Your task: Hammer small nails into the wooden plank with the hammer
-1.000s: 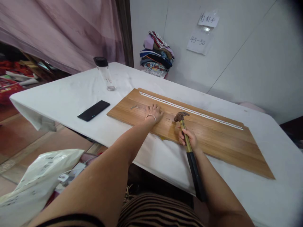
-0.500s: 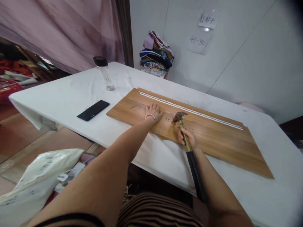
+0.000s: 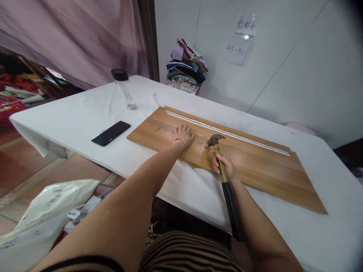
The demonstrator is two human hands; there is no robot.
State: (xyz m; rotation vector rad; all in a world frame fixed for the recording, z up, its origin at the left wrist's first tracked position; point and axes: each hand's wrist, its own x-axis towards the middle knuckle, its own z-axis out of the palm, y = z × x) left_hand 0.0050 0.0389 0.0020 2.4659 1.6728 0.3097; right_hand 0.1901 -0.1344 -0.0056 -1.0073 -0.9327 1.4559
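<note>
My left hand [image 3: 183, 135] lies flat on a brown wooden board [image 3: 263, 170], fingers spread. In my right hand [image 3: 224, 166] is a claw hammer [image 3: 233, 211], gripped high on its yellow and black handle. Its rusty head [image 3: 216, 139] is low over the board, right of my left hand; I cannot tell whether it touches the wood. Small nail heads or marks [image 3: 200, 143] show on the board between my left hand and the hammer head. Several loose nails [image 3: 160, 129] lie left of my left hand. Two white strips with markings [image 3: 227, 132] run along the board's far side.
A black phone [image 3: 111, 133] and a clear bottle with a black lid [image 3: 124, 90] occupy the left of the white-covered table [image 3: 76, 109]. Folded clothes [image 3: 187, 68] are stacked by the wall behind. A white bag [image 3: 51, 211] sits low at the left.
The view has shifted very slightly. Both hands and the hammer keep nearly the same place on the board.
</note>
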